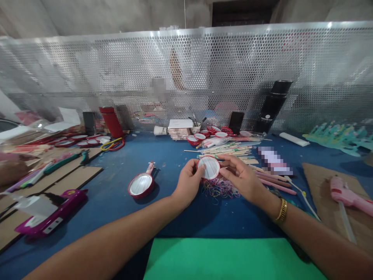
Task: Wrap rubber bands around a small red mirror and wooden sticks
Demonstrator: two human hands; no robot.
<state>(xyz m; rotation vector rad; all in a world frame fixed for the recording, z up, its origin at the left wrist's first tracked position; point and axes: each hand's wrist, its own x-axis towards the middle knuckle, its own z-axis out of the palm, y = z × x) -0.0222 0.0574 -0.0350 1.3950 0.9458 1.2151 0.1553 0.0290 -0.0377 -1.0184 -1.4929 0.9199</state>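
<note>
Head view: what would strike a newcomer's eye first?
Probably the bright green sheet along the bottom edge, vivid against the blue tabletop. Above it, the left hand grips a round, red-rimmed, white-faced piece, the right hand at its edge. A pink glue gun lies far right on brown cardboard.

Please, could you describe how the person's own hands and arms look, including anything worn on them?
The left hand and right hand are bare, without gloves. No sleeve shows on either arm. A gold-coloured band circles the right wrist; the left wrist shows none.
</note>
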